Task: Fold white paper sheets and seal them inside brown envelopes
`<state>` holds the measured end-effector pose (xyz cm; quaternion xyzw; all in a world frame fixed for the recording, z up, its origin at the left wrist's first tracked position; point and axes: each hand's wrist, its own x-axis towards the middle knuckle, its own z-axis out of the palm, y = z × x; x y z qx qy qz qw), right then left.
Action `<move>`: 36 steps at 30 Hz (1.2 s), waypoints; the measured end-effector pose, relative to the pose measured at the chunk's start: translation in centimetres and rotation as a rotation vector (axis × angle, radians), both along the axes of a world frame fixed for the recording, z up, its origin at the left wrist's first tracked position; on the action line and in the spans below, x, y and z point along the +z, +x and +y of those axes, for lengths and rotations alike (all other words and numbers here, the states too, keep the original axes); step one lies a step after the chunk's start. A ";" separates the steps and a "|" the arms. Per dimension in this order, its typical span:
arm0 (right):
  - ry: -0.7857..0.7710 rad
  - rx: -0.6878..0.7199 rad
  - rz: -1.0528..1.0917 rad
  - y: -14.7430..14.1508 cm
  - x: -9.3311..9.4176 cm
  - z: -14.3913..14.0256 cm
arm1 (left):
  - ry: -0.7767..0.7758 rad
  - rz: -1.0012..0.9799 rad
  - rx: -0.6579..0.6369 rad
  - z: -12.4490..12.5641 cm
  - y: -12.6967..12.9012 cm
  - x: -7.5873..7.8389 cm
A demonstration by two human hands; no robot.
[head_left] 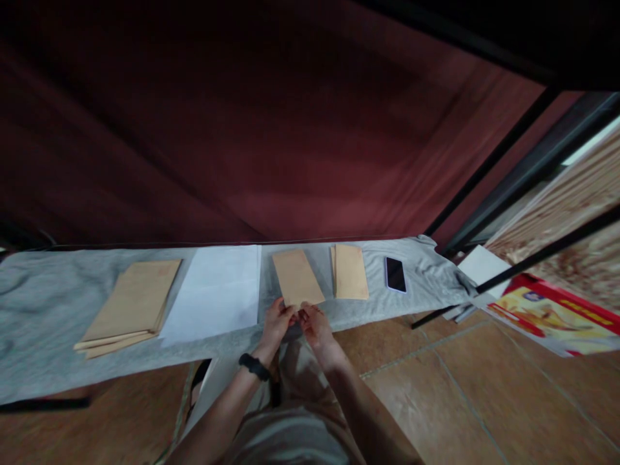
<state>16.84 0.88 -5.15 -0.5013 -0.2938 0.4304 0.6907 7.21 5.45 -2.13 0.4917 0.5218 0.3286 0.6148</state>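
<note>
Both hands are meeting at the near end of a brown paper envelope (297, 278) that is lying flat on the grey cloth (43, 303) covering the counter. The left hand (278, 321), with a black wristband (254, 366) on its wrist, is pinching the envelope's near edge from the left; the right hand (316, 323) is gripping the same edge from the right, the fingertips of the 2 hands nearly touching each other. The envelope is lying slightly askew, its far end leaning left, at the front edge of the counter, directly ahead of the person.

Just to its right, a small stack of similar envelopes (349, 271) is resting on the cloth, apart from the held one. Further right, a smartphone (395, 274) is lying face up with a dark screen. To the left of the held envelope, a sheet of white paper (216, 290) is lying flat, and beyond that a thicker stack of larger brown envelopes (130, 305) is sitting near the cloth's front edge. A dark red curtain (242, 129) is hanging behind the counter. On the far right, a red and yellow printed box (557, 316) is lying beside the tiled floor (484, 400).
</note>
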 end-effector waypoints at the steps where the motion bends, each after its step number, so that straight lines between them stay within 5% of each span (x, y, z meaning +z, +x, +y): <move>1: -0.014 0.012 0.032 0.0 -0.1 -0.2 | -0.010 0.016 -0.004 0.3 -0.3 0.0; 5: -0.136 0.152 0.120 1.1 -0.4 -1.8 | -0.033 0.104 -0.024 1.3 -1.4 0.0; 7: -0.220 0.174 -0.021 1.8 -0.3 -2.7 | -0.036 0.172 -0.031 1.7 -1.7 -0.2; 13: -0.049 0.129 -1.123 2.9 0.1 -3.2 | 0.022 0.361 -0.085 1.7 -2.3 0.2; 17: -0.014 0.240 -1.526 3.2 -0.9 -3.1 | 0.279 0.753 -0.148 0.6 -3.4 0.8; 20: -0.013 0.233 -1.589 3.3 -1.9 -3.1 | 0.652 0.989 -0.229 0.8 -3.2 0.9; 24: -0.002 0.214 -1.581 3.2 -2.3 -2.9 | 1.006 0.873 -0.335 4.7 -0.7 -0.3; 30: 0.019 0.227 -1.473 3.0 -1.5 -2.9 | 1.030 0.944 -0.362 12.6 3.0 -3.0; 36: 0.011 0.255 -1.403 3.1 -1.1 -2.8 | 1.030 0.964 -0.456 14.9 4.4 -3.5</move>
